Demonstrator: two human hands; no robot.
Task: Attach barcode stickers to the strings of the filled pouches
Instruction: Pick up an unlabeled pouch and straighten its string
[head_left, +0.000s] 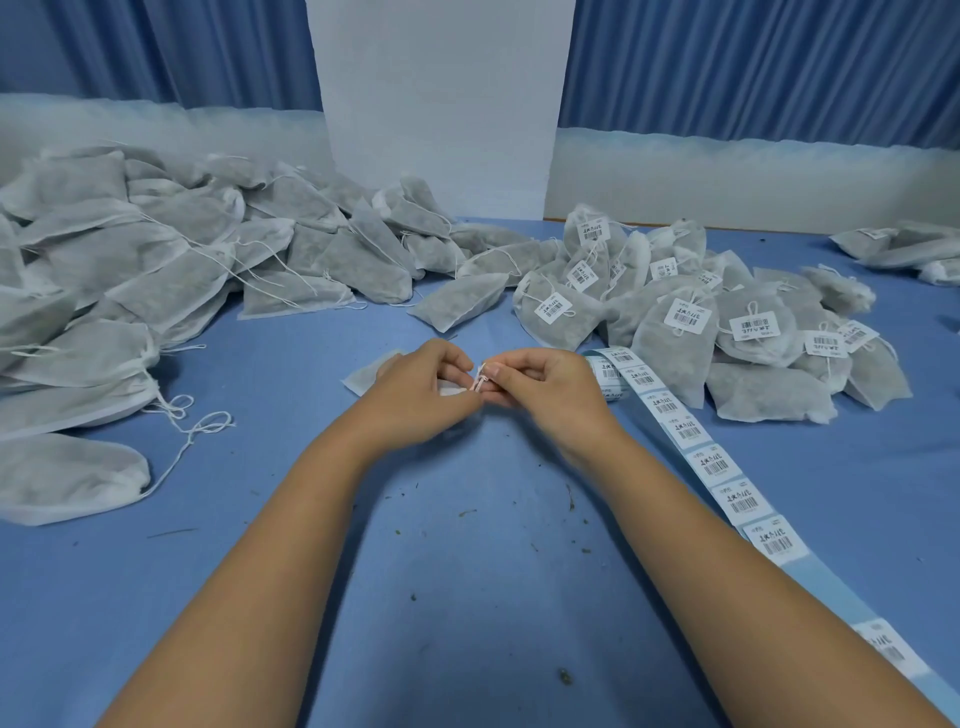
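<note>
Sticker strip (711, 457) runs diagonally across the blue table (467, 597), labels face up. Just left of the strip's far end, both hands meet. Left hand (421, 395) and right hand (545, 389) each pinch the same small sticker (479, 378) with curled fingertips, and the white string (477, 387) passes through the pinch. The pouch (363, 376) being worked on lies flat under the left hand, mostly hidden.

Step looks like folding the sticker shut round the string. To do it well: keep the string in the crease, match the edges, press flat, and keep the barcode unwrinkled.

Labelled pile (727, 322) sits just beyond the strip. Unlabelled pile (156, 270) is well left of it, and it's big, so plenty remains.
</note>
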